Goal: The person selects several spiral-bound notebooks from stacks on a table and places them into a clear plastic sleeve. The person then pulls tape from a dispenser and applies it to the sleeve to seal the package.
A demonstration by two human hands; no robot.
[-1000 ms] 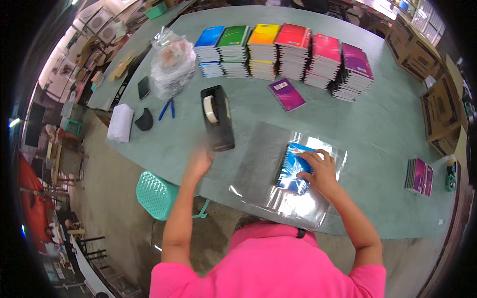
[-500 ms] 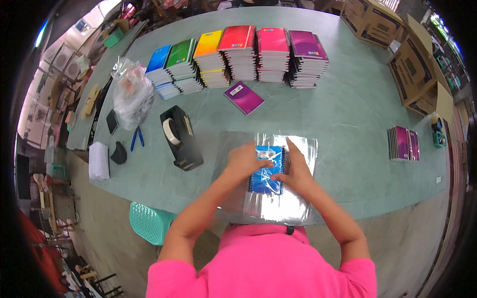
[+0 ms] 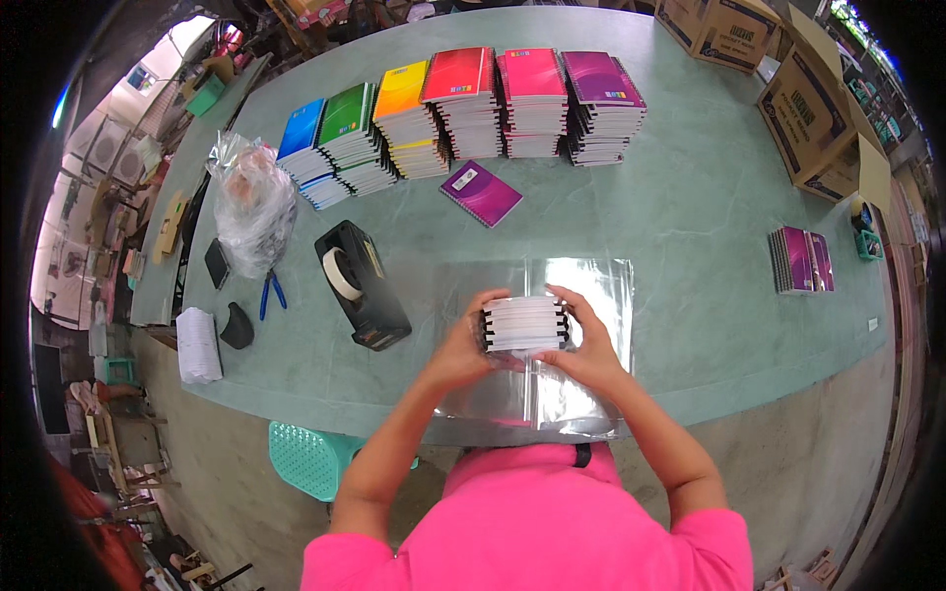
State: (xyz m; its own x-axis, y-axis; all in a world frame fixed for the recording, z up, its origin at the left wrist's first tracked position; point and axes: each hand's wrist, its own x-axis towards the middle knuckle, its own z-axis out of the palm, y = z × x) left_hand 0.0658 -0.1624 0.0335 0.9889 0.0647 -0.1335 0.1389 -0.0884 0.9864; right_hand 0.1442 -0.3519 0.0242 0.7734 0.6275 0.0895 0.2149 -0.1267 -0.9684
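Note:
Between my hands is a small stack of spiral notebooks, turned so that its white page edges and black binding ends face up. My left hand grips the stack's left side, while my right hand closes on its right side, thumb along the near edge. The covers are hidden from this side. Beneath lie clear plastic sheets or bags, shiny and flat on the green table. Beyond my hands, a single purple notebook lies on the table.
Notebook stacks in blue, green, yellow, red, pink and purple line the far side. At left are a black tape dispenser, blue pliers and a plastic bundle. Cartons and purple notebooks are at right.
The notebook stack, earlier lying with a blue cover up, has been tipped so its page edges face up. My hands have moved from on top to gripping its two sides.

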